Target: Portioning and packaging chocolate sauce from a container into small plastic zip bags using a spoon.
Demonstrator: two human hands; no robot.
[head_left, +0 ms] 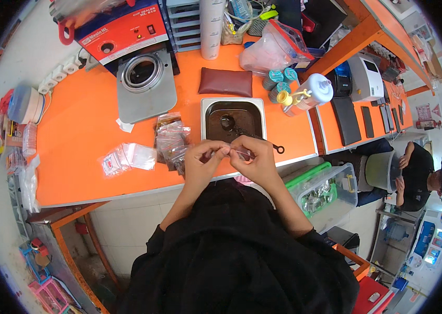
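Observation:
Both hands meet at the table's front edge, just before a metal pan [204, 118] with dark brown contents. My left hand [205, 159] and my right hand [255, 159] pinch a small clear zip bag [239, 152] between thumbs and fingers; most of it is hidden by the fingers. In the pan lies a dark spoon [262, 139], its handle resting over the rim behind my right hand. Left of the pan, a pile of filled zip bags [171, 138] holds something brown. Farther left are flat, clear zip bags [136, 156] with red lines.
A red and blue cup sealer [127, 39] stands at the back left. Behind the pan lies a brown pouch [226, 82]. Turquoise-topped containers [276, 78] and a clear bottle [310, 94] stand at right. Below the edge is a clear bin [330, 196]. Another person [417, 170] holds a bucket [381, 170].

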